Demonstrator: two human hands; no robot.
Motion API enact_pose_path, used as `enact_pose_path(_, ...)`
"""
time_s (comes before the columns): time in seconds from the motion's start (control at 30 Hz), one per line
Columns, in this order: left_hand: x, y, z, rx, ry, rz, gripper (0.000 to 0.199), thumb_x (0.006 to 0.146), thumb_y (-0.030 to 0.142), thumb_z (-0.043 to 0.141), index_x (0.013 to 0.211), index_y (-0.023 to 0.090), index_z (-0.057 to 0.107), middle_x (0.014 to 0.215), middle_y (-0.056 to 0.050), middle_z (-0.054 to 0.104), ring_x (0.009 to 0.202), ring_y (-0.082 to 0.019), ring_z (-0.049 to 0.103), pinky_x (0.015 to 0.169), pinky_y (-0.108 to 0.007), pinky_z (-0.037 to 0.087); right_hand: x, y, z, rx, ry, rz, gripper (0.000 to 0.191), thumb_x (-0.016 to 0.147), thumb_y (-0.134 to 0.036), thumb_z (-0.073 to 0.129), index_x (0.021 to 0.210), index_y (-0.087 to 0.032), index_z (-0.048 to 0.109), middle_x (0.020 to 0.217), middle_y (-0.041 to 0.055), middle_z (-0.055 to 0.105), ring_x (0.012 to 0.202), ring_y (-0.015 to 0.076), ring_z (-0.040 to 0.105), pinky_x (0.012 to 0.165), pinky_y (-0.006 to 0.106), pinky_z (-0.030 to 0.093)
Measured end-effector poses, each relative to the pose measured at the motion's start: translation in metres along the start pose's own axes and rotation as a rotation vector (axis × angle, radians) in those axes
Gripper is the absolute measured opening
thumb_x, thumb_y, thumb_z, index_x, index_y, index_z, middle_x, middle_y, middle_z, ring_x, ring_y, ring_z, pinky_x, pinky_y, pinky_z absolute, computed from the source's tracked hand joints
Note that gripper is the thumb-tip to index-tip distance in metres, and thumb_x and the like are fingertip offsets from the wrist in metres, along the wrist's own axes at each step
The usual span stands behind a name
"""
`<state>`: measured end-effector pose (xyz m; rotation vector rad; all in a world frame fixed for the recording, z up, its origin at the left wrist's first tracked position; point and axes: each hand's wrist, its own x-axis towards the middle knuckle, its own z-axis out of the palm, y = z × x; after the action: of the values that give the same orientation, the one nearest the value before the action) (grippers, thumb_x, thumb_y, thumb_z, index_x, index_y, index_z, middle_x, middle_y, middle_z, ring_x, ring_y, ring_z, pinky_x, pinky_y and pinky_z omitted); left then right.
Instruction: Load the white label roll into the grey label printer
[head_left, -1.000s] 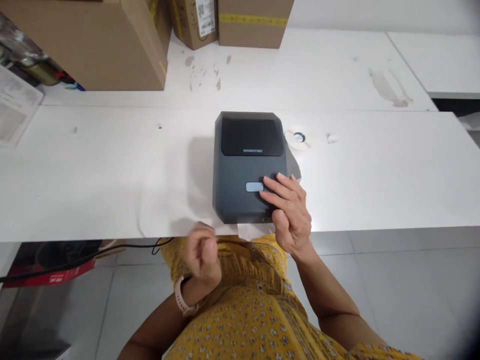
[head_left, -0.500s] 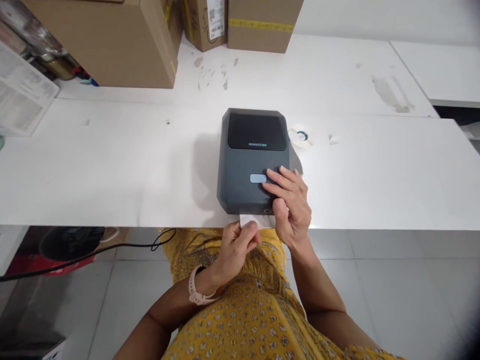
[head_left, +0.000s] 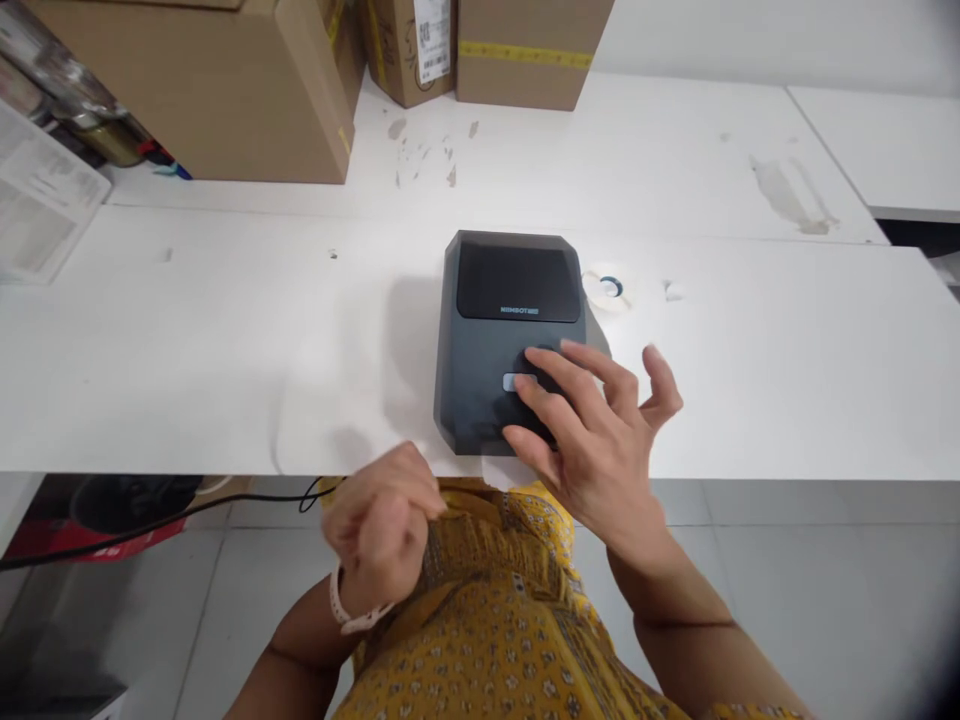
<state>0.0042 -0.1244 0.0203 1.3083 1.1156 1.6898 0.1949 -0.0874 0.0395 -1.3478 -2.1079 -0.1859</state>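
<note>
A dark grey label printer (head_left: 472,350) with a glossy black lid panel stands near the table's front edge. Over its front right part, my right hand (head_left: 600,440) is spread with fingers apart, holding nothing. One fingertip rests at the light blue button (head_left: 511,382), partly covering it. From under the printer's front a white paper label (head_left: 504,472) sticks out past the table edge, partly hidden by my right thumb. My left hand (head_left: 382,510), somewhat blurred, is curled closed left of the label and apart from it. Nothing shows between its fingers.
A white label roll (head_left: 609,288) lies right of the printer, with a paper scrap (head_left: 672,291) beside it. Cardboard boxes (head_left: 217,90) stand along the back of the white table (head_left: 187,350). A black cable (head_left: 187,510) hangs below the edge at left.
My left hand has let go of the paper label and pulled back to the left. My right hand has spread its fingers and moved onto the button.
</note>
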Motion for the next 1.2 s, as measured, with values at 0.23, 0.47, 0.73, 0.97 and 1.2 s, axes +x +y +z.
enact_pose_path(0.23, 0.011, -0.035, 0.027, 0.114, 0.090, -0.015, 0.042, 0.102, 0.041, 0.048, 0.141, 0.033, 0.062, 0.154, -0.003, 0.057, 0.149, -0.030, 0.045, 0.123, -0.054, 0.038, -0.006, 0.017, 0.005, 0.116, -0.066, -0.098, 0.031, 0.105, -0.052, 0.053, 0.125, -0.030, 0.063, 0.156, 0.0052, 0.061, 0.148, 0.0303, 0.053, 0.134, 0.058, 0.007)
enact_pose_path(0.47, -0.007, -0.054, 0.016, 0.063, -0.076, -0.073, 0.054, 0.109, 0.048, 0.035, 0.161, 0.036, 0.044, 0.172, 0.002, 0.036, 0.164, -0.029, 0.022, 0.136, -0.053, 0.020, -0.060, 0.020, 0.021, 0.537, 0.032, 0.277, 0.070, 0.106, -0.062, 0.036, 0.168, -0.036, 0.019, 0.177, 0.0062, 0.026, 0.162, 0.0360, 0.029, 0.130, 0.070, 0.021)
enact_pose_path(0.73, 0.066, -0.035, 0.027, -0.054, 0.060, 0.186, 0.044, 0.109, 0.044, 0.041, 0.132, 0.023, 0.072, 0.139, -0.006, 0.071, 0.140, -0.026, 0.059, 0.125, -0.046, 0.043, -0.001, 0.029, -0.016, 0.500, 0.099, 0.227, 0.072, 0.105, -0.070, 0.030, 0.169, -0.040, 0.016, 0.175, -0.0016, 0.027, 0.163, 0.0353, 0.025, 0.132, 0.062, 0.026)
enact_pose_path(0.97, 0.145, -0.071, 0.014, 0.206, -0.283, -0.073, 0.072, 0.088, 0.037, 0.076, 0.154, 0.030, 0.047, 0.172, -0.007, 0.036, 0.161, -0.032, 0.028, 0.132, -0.055, 0.024, 0.116, 0.053, -0.003, 0.362, 0.306, 0.004, 0.081, 0.103, -0.072, 0.031, 0.168, -0.033, 0.003, 0.175, 0.0063, 0.018, 0.164, 0.0360, 0.019, 0.132, 0.063, 0.020)
enact_pose_path(1.2, 0.128, -0.083, 0.014, 0.170, -0.603, -0.264, 0.103, 0.085, 0.047, 0.077, 0.168, 0.032, 0.018, 0.178, -0.008, 0.021, 0.164, -0.036, 0.020, 0.133, -0.057, 0.020, 0.154, 0.057, 0.002, 0.055, 0.445, 0.025, 0.062, 0.106, -0.042, 0.049, 0.161, -0.028, 0.025, 0.173, 0.0118, 0.028, 0.165, 0.0254, 0.019, 0.132, 0.054, 0.030)
